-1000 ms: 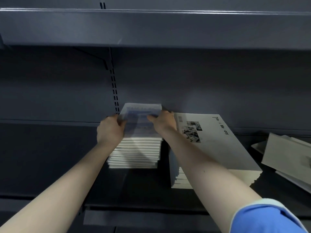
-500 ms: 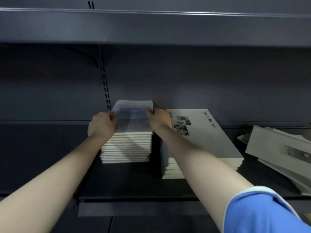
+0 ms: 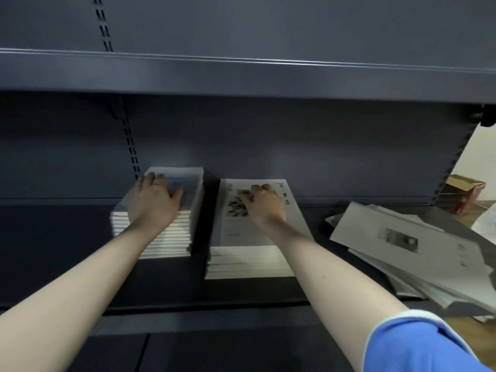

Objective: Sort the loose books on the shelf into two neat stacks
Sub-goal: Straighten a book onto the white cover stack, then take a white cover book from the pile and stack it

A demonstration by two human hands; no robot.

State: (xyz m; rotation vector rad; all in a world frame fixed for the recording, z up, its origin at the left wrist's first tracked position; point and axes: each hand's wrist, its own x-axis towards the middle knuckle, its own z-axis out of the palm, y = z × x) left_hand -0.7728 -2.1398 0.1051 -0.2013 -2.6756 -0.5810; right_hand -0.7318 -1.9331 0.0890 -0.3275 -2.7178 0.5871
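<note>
Hands: both reach onto the shelf (image 3: 80, 253), one on each stack, apart from each other.
Left hand (image 3: 153, 204): lies palm down on top of the left stack (image 3: 171, 237), fingers fairly straight toward the stack's far left corner, thumb spread to the right across the cover; it rests there and grips nothing.
Right hand (image 3: 264, 204): sits on the cover of the right stack (image 3: 249, 261), knuckles raised and fingers curled down onto the printed picture near the far edge; whether it pinches the cover or only presses it, I cannot tell.
Left stack: many thin pale books, edges lined up, close to the shelf's back panel beside a slotted upright.
Right stack: wider and lower, just beside the left stack with a dark gap between them; top cover pale with dark lettering along its right edge.
Loose books (image 3: 418, 251): a slanted, fanned heap toward the right end of the shelf, well apart from both stacks.
Sleeve (image 3: 418, 347): blue, on the right arm.
Cardboard box (image 3: 461, 193): past the shelf's right end.
</note>
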